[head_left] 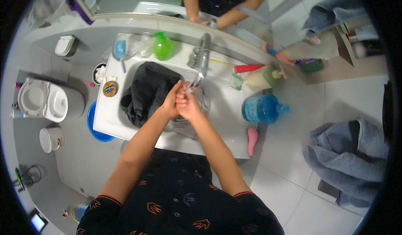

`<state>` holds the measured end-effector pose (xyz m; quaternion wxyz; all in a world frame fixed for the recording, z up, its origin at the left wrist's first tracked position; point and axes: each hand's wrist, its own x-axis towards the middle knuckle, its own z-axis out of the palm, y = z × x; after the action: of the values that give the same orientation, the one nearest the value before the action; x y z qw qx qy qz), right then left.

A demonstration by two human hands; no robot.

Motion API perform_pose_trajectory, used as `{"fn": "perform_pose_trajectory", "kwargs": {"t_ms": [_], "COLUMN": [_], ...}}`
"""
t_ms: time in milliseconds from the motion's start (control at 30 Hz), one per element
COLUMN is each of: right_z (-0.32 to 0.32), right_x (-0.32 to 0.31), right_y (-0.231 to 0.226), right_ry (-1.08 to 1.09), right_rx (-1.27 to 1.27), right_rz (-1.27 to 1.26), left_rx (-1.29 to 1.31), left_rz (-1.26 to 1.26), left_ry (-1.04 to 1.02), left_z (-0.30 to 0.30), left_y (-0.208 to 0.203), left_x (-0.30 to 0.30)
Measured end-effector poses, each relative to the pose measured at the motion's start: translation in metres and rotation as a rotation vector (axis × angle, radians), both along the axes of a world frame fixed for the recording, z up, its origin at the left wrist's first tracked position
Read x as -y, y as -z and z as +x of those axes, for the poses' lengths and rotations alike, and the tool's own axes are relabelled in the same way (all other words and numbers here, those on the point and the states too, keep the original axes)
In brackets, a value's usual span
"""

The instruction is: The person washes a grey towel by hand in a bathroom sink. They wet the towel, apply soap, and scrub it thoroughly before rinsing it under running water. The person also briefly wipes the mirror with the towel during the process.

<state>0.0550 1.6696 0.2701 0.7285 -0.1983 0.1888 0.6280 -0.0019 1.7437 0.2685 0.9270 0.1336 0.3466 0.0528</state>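
Note:
My two hands meet over the sink basin, just below the chrome faucet (204, 59). Stretched fingers show on my left hand (169, 105), which presses against my right hand. The fingers of my right hand (188, 106) are slightly bent and apart, with nothing plainly held. A pale, blurred patch at the fingertips looks like running water. Under and left of the hands, a bunched dark grey cloth (153, 88) fills much of the basin. A lighter grey cloth (184, 128) lies partly hidden beneath my wrists.
A green pump bottle (162, 47), a round tin (110, 88) and a blue brush (119, 50) stand around the white sink (228, 126). To the right are a cream pump bottle (261, 77), a blue jug (259, 109) and a pink brush (252, 140). A toilet (58, 103) stands left.

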Motion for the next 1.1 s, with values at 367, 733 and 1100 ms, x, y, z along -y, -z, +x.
{"fn": "perform_pose_trajectory", "kwargs": {"t_ms": [367,733,1100], "right_z": [-0.013,-0.024,-0.041], "right_x": [0.005,-0.01,0.014], "right_y": [0.001,0.025,-0.012], "right_ry": [-0.089,0.242,0.155], "right_rx": [1.671,0.493,1.75], "right_rz": [-0.821,-0.44,-0.815], "left_rx": [0.08,0.15,0.164], "left_rz": [-0.142,-0.015,-0.126], "left_ry": [-0.004,0.312,0.125], "left_z": [0.009,-0.004,-0.002], "left_y": [0.003,0.004,0.05], "left_x": [0.026,-0.01,0.021]}}
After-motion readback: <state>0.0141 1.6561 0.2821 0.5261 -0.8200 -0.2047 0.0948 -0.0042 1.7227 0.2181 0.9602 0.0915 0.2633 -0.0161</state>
